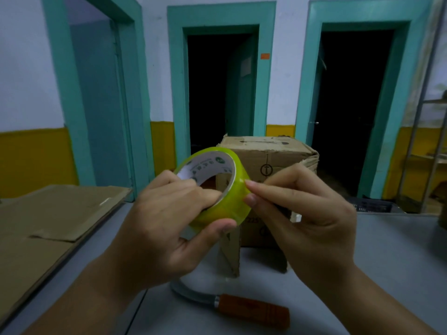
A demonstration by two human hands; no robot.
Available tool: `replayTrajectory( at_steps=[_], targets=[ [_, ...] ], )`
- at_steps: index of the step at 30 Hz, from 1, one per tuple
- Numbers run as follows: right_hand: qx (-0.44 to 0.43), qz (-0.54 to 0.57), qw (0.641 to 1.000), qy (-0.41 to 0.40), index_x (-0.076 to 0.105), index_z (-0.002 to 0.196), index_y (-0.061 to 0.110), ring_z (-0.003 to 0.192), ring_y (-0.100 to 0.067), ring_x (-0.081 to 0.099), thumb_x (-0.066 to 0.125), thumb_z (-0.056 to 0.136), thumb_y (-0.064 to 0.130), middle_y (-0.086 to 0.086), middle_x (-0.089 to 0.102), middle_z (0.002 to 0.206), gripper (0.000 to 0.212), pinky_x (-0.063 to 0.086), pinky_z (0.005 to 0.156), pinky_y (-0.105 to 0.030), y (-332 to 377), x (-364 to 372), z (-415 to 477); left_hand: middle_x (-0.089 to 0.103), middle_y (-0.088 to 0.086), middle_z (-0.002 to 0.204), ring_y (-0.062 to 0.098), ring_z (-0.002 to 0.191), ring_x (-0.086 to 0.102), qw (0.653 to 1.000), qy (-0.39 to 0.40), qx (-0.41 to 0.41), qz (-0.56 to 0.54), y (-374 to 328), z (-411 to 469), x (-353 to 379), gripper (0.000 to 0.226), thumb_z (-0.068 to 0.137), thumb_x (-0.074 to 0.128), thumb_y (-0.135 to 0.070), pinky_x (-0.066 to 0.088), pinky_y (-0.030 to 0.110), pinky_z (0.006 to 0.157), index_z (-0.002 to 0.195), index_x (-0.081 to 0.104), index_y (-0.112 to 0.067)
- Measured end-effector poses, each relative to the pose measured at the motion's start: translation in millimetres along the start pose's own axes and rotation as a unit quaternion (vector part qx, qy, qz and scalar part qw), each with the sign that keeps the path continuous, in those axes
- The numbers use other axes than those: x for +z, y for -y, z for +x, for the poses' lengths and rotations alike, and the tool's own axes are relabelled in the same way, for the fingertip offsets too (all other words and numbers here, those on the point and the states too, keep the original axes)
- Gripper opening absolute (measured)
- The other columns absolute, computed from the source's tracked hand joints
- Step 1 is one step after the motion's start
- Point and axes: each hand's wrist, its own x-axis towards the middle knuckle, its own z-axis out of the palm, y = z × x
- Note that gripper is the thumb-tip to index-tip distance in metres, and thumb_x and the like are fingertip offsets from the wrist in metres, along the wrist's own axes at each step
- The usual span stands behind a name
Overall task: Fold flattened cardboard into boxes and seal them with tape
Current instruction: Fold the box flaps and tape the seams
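Closest on my feed: curved knife with orange wooden handle (251, 310) lying on grey table (387, 262). Left hand (164, 221) grips yellow-green roll of clear tape (217, 187), fingers through core, held up above table; right hand (307, 213) pinches roll's outer edge. Flattened brown cardboard sheets (48, 221) stacked at left. Behind roll, folded brown cardboard box (266, 160) standing on table.

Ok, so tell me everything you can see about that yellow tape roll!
The tape roll is a ring of shiny, see-through yellow-green tape wound on a white cardboard core with small green printing inside. It is held up in the air, tilted, in front of the cardboard box, above the grey table. The left hand grips it, fingers hooked through the hole and thumb under the outer side. The right hand pinches at its outer edge with thumb and forefinger. No loose end shows.
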Motion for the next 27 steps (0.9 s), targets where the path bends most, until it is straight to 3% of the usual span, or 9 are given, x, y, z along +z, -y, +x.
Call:
replayTrajectory(
  at_steps=[7, 11, 14, 18, 24, 27],
  targets=[
    [0.09, 0.036, 0.995, 0.038, 0.064, 0.137, 0.013, 0.089, -0.02, 0.063, 0.064, 0.098, 0.03, -0.002, 0.061, 0.094, 0.043, 0.055, 0.073, -0.031, -1.4, 2.7, 0.8, 0.06, 0.0, 0.078, 0.009, 0.072, 0.048, 1.0, 0.002, 0.0, -0.021, -0.5, -0.2, -1.1, 0.021, 0.104, 0.057, -0.036, 0.034, 0.025, 0.078, 0.104, 0.061, -0.015],
    [0.05, -0.006, 0.998, 0.03, 0.067, 0.131, 0.013, 0.083, -0.015, 0.058, 0.064, 0.097, 0.025, -0.002, 0.06, 0.09, 0.036, 0.046, 0.067, -0.017, 0.3, 1.6, 1.3, 0.059, 0.001, 0.077, 0.011, 0.072, 0.048, 1.0, 0.002, -0.004, -0.015, -0.8, -1.5, 0.4, 0.023, 0.104, 0.057, -0.037, 0.035, 0.027, 0.077, 0.102, 0.061, -0.015],
    [0.021, -0.033, 0.999, 0.011, 0.071, 0.124, 0.013, 0.08, -0.017, 0.059, 0.067, 0.097, 0.019, -0.003, 0.062, 0.089, 0.029, 0.048, 0.063, -0.026, -1.2, 0.8, 0.9, 0.061, 0.003, 0.076, 0.011, 0.071, 0.049, 1.0, 0.001, -0.008, -0.005, -0.3, -1.9, 1.3, 0.029, 0.104, 0.057, -0.037, 0.035, 0.028, 0.076, 0.098, 0.067, -0.01],
    [-0.008, -0.065, 0.998, 0.006, 0.075, 0.119, 0.01, 0.079, -0.021, 0.061, 0.074, 0.095, 0.01, -0.003, 0.064, 0.09, 0.025, 0.049, 0.062, -0.034, -1.4, 0.1, -0.3, 0.057, -0.002, 0.083, 0.0, 0.081, 0.039, 1.0, -0.011, -0.013, -0.009, 1.0, -0.7, 1.6, 0.022, 0.103, 0.058, -0.036, 0.034, 0.024, 0.079, 0.103, 0.06, -0.015],
    [0.071, -0.006, 0.997, 0.022, 0.074, 0.112, 0.012, 0.089, -0.018, 0.066, 0.068, 0.098, 0.02, 0.001, 0.069, 0.094, 0.018, 0.054, 0.072, -0.028, 2.6, -0.9, 2.5, 0.06, 0.002, 0.076, 0.011, 0.07, 0.048, 1.0, 0.002, -0.01, -0.015, 1.3, -1.8, -0.3, 0.032, 0.104, 0.057, -0.037, 0.037, 0.031, 0.073, 0.096, 0.068, -0.009],
    [0.092, 0.0, 0.996, 0.023, 0.074, 0.111, 0.015, 0.088, -0.013, 0.066, 0.068, 0.097, 0.019, 0.007, 0.069, 0.093, 0.015, 0.051, 0.074, -0.017, 3.9, -2.0, 4.3, 0.055, -0.008, 0.086, 0.004, 0.075, 0.045, 0.999, 0.015, -0.006, -0.03, 0.8, 0.1, -0.4, 0.024, 0.105, 0.056, -0.04, 0.035, 0.027, 0.079, 0.105, 0.061, -0.017]
  ],
)
